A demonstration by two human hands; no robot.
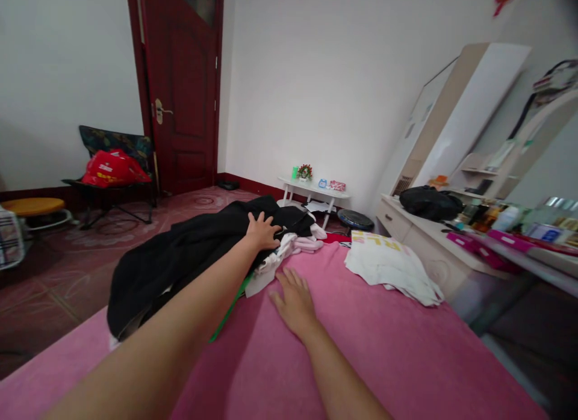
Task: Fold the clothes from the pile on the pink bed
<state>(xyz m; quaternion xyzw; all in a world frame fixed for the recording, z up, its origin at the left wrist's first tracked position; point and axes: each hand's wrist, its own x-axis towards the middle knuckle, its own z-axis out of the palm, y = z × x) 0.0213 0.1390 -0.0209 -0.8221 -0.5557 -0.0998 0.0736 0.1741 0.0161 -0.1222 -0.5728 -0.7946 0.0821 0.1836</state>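
My left hand (pixel 262 231) rests with spread fingers on a heap of black clothing (pixel 194 242) at the left of the bed. My right hand (pixel 294 299) lies open on the pink bedspread (pixel 352 348), its fingertips close to the heap's edge. White and pale pink garments (pixel 289 248) show from under the black cloth, between the two hands. A strip of green (pixel 232 308) pokes out below, partly hidden by my left forearm. Over to the right, a white garment with yellow lettering (pixel 388 266) lies on the bed.
A dressing table (pixel 410 230) with a black bag (pixel 431 203) and several bottles stands along the right side. Beyond the bed is a low white table (pixel 316 189) with a small potted plant. A folding chair (pixel 90 137) holding a red bag (pixel 115 169) stands by the door.
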